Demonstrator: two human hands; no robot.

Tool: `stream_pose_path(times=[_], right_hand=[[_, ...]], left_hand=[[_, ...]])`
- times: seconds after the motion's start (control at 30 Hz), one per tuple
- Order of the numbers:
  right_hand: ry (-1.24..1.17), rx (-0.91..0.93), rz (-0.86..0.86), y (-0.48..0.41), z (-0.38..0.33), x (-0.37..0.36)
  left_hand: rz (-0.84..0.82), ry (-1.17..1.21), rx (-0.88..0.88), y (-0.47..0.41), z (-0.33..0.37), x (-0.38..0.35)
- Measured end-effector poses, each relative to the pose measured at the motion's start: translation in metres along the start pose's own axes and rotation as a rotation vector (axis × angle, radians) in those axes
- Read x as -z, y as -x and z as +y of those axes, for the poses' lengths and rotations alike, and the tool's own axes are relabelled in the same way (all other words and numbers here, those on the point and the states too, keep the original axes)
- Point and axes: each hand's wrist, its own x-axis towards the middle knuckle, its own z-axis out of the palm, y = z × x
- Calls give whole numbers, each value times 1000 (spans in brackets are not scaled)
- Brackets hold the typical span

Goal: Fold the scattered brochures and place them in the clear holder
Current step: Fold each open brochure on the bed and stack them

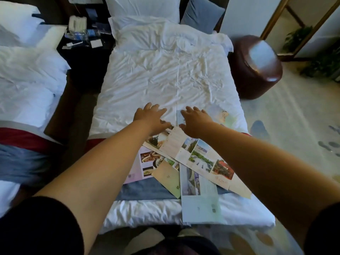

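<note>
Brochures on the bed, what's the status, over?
Left hand and right hand open, reaching out, holding nothing. Brochures lie unfolded, overlapping at the bed's foot. Clear holder not in view.

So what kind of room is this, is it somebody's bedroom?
Probably a hotel room: two matching beds with white sheets, one here and a second beside it, a dark nightstand between them, and travel brochures scattered on the bed.
</note>
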Motion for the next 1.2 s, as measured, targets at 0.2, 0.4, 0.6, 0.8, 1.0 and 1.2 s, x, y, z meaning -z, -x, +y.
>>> stream_pose_path(times=[0.2,0.4,0.6,0.8,1.0,1.2], right_hand=[[41,46,-182,-18,9,-103],[-70,-9,-309,-55,22,-214],[-212,-127,-453,-95,49,-327],[-257,-217,-438,-118,66,-406],[-311,-201,-356,-136,64,-444],[-264,-100,-266,-133,70,-465]], left_hand=[[-206,50,-24,-20,20,-101],[-371,50,-101,-52,46,-212],[-435,65,-137,-102,64,-317],[-311,78,-145,-167,80,-392],[-240,171,-94,-192,91,-436],[-161,304,-3,-161,100,-468]])
